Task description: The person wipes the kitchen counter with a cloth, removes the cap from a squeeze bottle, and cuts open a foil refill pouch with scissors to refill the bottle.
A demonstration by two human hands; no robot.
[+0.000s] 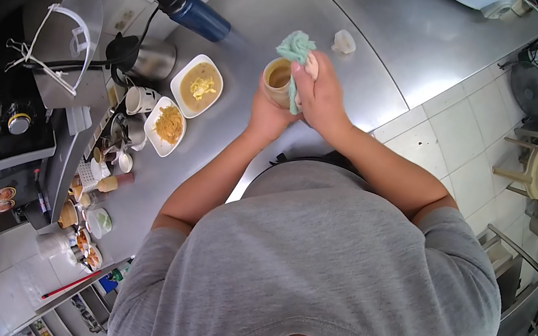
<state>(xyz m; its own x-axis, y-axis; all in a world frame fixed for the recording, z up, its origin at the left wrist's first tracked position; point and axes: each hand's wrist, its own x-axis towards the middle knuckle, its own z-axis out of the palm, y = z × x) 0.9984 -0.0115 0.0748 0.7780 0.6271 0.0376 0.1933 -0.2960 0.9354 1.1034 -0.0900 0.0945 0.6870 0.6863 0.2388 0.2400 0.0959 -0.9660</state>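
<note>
One jar [277,82], partly hidden, cloth [296,46] bunched

Cloth [296,46] and likely jar [277,82] in hands [324,97]

- You wear a grey T-shirt [335,243] in a heathered, finely flecked knit, covering your chest and belly, with shallow wrinkles across the cloth.
- Your left sleeve [148,272] and right sleeve [468,255] are short and loose, in the same grey; deeper folds gather in the right one.
- At the near edge, your collar band [277,330] is rounded, bordered by a curved seam.
- Past the shirt's far edge you show some black fabric [338,160], its garment mostly hidden.
- Your left hand [270,112] and right hand [324,95] are bare.
</note>
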